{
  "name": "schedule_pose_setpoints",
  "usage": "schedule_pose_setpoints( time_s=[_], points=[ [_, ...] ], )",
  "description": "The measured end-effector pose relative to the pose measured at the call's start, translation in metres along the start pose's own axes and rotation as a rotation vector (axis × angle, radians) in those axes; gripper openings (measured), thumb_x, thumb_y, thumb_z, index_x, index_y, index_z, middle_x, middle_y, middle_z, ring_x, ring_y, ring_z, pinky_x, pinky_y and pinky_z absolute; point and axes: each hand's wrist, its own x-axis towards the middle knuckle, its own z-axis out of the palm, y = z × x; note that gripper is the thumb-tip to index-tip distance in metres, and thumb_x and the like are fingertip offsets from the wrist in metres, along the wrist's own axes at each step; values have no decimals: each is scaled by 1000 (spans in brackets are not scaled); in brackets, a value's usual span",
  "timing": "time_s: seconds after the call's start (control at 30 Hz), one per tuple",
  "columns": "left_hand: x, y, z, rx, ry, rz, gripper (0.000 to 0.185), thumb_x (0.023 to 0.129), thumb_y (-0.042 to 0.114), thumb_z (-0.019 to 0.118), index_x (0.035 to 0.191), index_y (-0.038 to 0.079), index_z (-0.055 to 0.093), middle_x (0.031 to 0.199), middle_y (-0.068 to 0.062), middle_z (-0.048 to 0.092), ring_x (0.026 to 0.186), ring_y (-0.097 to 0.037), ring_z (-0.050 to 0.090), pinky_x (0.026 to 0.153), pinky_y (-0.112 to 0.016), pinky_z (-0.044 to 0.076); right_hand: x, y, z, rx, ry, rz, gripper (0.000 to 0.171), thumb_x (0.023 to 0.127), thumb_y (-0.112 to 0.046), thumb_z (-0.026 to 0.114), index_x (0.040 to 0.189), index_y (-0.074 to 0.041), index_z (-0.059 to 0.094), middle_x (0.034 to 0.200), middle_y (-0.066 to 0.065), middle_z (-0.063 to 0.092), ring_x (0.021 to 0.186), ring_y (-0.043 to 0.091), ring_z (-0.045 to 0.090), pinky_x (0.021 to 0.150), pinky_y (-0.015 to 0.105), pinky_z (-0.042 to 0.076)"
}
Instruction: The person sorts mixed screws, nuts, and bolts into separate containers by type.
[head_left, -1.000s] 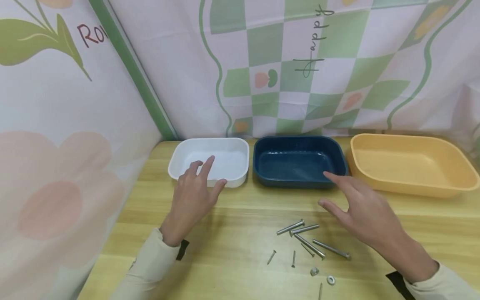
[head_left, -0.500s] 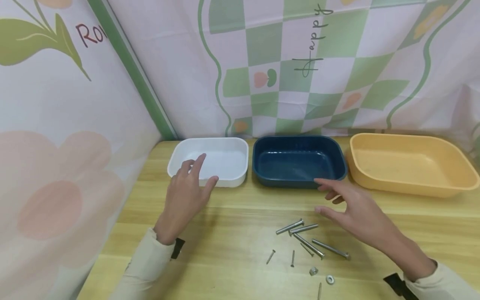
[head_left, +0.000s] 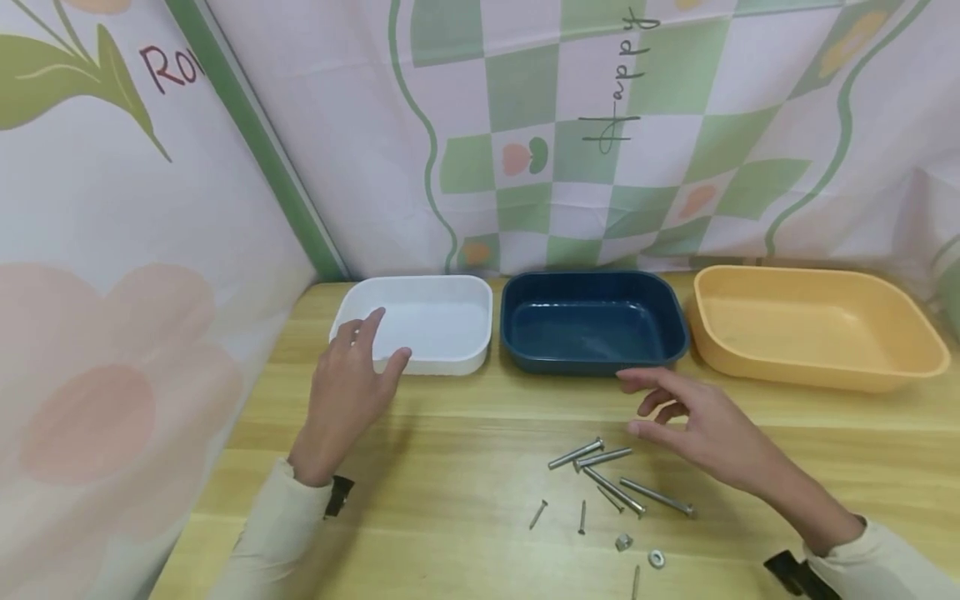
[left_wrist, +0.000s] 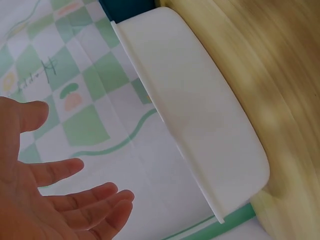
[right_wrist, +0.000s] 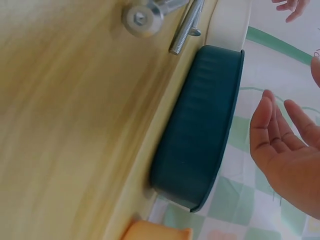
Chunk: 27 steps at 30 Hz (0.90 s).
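Three trays stand in a row along the back of the table (head_left: 465,425): left tray (head_left: 420,321), middle tray (head_left: 592,321), right tray (head_left: 817,325). Bolts (head_left: 615,475), screws (head_left: 558,515), a nut (head_left: 622,542) and a washer (head_left: 657,557) lie before the middle tray. The left hand (head_left: 341,400) is before the left tray; the right hand (head_left: 705,429) is just behind the bolts.

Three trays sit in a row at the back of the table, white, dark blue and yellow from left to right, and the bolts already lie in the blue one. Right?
Not quite. The dark blue tray is empty in the head view. The bolts lie loose on the table, in front of the trays. The order white tray, dark blue, yellow tray is right.
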Motion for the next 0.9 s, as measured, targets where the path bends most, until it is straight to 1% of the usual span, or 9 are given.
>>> schedule_pose_setpoints(
  time_s=[0.13, 0.23, 0.4, 0.5, 0.73, 0.8, 0.9],
  points=[
    [1, -6, 1, -7, -8, 12, 56, 89, 26, 75, 134, -3, 57, 121, -32, 58, 99, -48, 61, 80, -60, 49, -3, 4, 0, 39, -32, 15, 44, 89, -13, 77, 130, -10, 62, 114, 2, 65, 80, 10, 63, 65, 26, 52],
    [1, -11, 2, -6, 0, 17, 54, 89, 23, 75, 131, -5, 58, 120, -34, 58, 102, -49, 59, 83, -60, 49, -5, 7, 1, 55, -58, 23, 44, 89, -14, 77, 131, -12, 62, 113, 2, 65, 75, 10, 61, 60, 27, 50],
    [2, -20, 1, -6, 26, 3, 53, 88, 20, 75, 131, -5, 57, 120, -35, 57, 104, -51, 57, 84, -60, 47, -6, 13, 4, 101, -84, 13, 46, 89, -9, 76, 132, -13, 60, 113, 7, 65, 72, 11, 61, 58, 28, 50],
    [3, -24, 1, -17, 15, -23, 53, 89, 20, 74, 133, -5, 56, 122, -35, 56, 106, -52, 56, 85, -61, 46, -6, 16, 5, 133, -99, 17, 47, 89, -6, 74, 134, -12, 59, 113, 12, 64, 71, 12, 62, 57, 29, 50],
    [3, -35, 1, -19, 8, -87, 52, 89, 18, 72, 133, -6, 56, 123, -36, 54, 104, -53, 56, 84, -62, 46, -6, 22, 7, 178, -133, 33, 47, 90, -5, 73, 134, -9, 58, 114, 15, 64, 74, 14, 63, 61, 29, 51],
    [4, -37, 1, -19, -5, -110, 52, 90, 18, 72, 133, -6, 56, 124, -36, 54, 105, -53, 56, 85, -61, 46, -6, 24, 7, 192, -141, 35, 47, 90, -4, 73, 135, -9, 58, 115, 17, 64, 74, 15, 63, 61, 30, 51],
    [5, -41, 1, -26, -41, -161, 53, 91, 19, 69, 136, -5, 54, 128, -36, 52, 108, -53, 54, 88, -61, 45, -7, 28, 8, 219, -154, 37, 48, 90, -3, 72, 135, -5, 56, 116, 19, 63, 73, 16, 64, 61, 29, 51]
  ],
)
